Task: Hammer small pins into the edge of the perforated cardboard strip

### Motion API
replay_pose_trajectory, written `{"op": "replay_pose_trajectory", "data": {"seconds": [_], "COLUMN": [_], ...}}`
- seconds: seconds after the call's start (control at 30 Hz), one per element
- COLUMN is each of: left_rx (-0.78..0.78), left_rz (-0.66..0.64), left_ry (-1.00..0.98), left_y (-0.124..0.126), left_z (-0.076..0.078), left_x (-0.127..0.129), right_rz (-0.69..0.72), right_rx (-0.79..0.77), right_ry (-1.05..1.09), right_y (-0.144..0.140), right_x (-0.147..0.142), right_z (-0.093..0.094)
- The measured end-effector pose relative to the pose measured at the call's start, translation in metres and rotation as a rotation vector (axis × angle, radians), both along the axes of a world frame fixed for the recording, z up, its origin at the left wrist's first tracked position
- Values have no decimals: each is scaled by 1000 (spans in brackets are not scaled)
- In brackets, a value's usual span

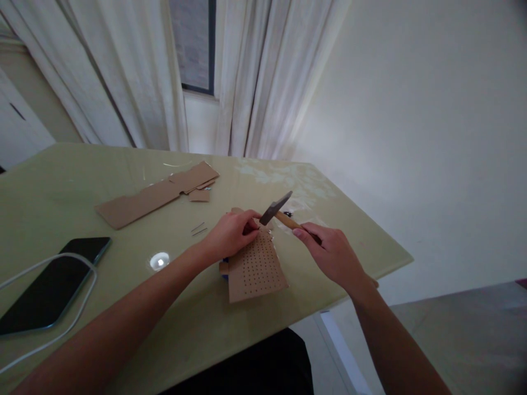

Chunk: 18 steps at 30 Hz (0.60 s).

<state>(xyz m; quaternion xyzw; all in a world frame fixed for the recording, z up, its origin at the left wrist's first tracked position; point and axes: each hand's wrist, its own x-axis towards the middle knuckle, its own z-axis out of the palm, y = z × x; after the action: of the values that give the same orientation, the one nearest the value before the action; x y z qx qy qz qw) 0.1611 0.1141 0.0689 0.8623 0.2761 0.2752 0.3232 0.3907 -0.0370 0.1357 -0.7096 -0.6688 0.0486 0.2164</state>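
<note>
The right hand grips the wooden-handled hammer, its head just above the far end of the perforated cardboard, at the table's near edge. The left hand bends its fingers there; whether they pinch anything I cannot tell. Two nails lie to the left, near the left hand.

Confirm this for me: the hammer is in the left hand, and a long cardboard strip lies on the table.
Wrong hand: the head view shows the hammer in the right hand. A long cardboard strip does lie on the table.
</note>
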Motion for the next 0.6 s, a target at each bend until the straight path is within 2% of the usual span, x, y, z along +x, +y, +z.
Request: {"op": "replay_pose_trajectory", "data": {"seconds": [0.1,0.3,0.47,0.6], "left_rx": [-14,26,32,81], "left_rz": [-14,-12,8,20], "left_ry": [17,81,135,159], "left_y": [-1,-4,-5,-5], "left_z": [1,1,2,3], "left_x": [0,0,1,0], "right_rz": [-12,15,-16,-5], "right_rx": [7,-127,-49,-110], "right_ry": [27,-55,-12,-67], "right_y": [0,0,2,3], "right_x": [0,-1,-2,-6], "right_z": [-2,-17,-15,-20]}}
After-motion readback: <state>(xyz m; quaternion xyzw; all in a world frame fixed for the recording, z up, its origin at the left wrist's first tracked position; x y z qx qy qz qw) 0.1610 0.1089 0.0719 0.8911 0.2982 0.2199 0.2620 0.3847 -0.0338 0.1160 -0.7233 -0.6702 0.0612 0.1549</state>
